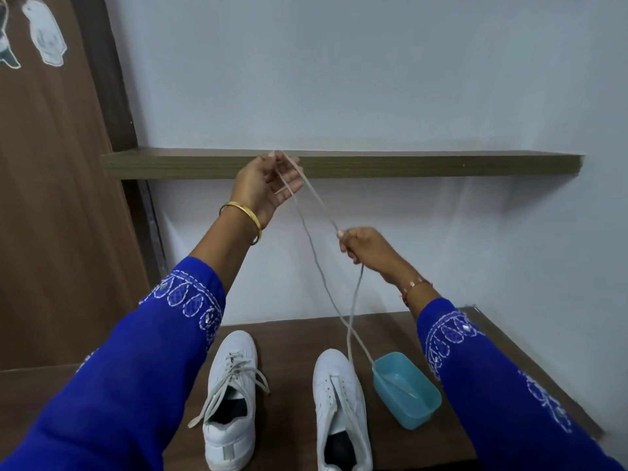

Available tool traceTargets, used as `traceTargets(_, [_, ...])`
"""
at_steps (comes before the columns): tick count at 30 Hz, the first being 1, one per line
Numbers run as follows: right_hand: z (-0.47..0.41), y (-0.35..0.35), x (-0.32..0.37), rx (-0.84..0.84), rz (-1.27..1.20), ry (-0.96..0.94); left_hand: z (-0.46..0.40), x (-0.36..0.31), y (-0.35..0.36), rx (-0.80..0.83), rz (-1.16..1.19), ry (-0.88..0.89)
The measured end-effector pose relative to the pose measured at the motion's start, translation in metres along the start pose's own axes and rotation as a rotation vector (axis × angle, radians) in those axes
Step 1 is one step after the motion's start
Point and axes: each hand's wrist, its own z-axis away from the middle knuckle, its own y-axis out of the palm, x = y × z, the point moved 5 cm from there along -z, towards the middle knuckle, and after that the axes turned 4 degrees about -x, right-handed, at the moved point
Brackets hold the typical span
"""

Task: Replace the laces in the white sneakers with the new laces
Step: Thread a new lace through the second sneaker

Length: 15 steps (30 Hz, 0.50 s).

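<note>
Left hand: raised high and far, level with the wall shelf; fingers loosely curled, pinching the upper bend of the lace. Held up, by the look of it, to take slack out of the lace and keep its runs apart.

Right hand: lower, right of centre; thumb and fingers pressed together round one run of the same lace, probably to draw it through and straighten it.

Lace: pale grey-beige, flat; two runs hanging from the hands, crossing above the table. One run drops to the toe of the right sneaker, the other to the near-left rim of the blue tub. Whether either end rests inside the tub: cannot tell. New or old lace: cannot tell.

Right sneaker: white, near centre of the table, toe pointing far. Eyelets mostly bare, one lace length lying along the tongue; judged to be the shoe in hand.

Left sneaker: white, just left of its pair, well apart from the tub. Fully laced, ends lying loose over the sides; judged not yet started or already finished, which one not decidable.

Blue tub: open, rectangular, just right of the right sneaker; a strand lying inside. Likely set close as a holder for laces.

Also noted: blue embroidered sleeves, gold bangle on the left wrist.
</note>
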Motion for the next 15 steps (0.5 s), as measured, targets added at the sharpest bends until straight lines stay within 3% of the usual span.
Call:
traceTargets(5, [0.008,0.007,-0.036,0.05,0.073,0.073,-0.006,-0.012,-0.008,-0.063,-0.003,0.036])
traceTargets(15, [0.009,0.017,-0.063,0.049,0.105,0.089,-0.005,-0.011,-0.006,0.007,0.018,0.005])
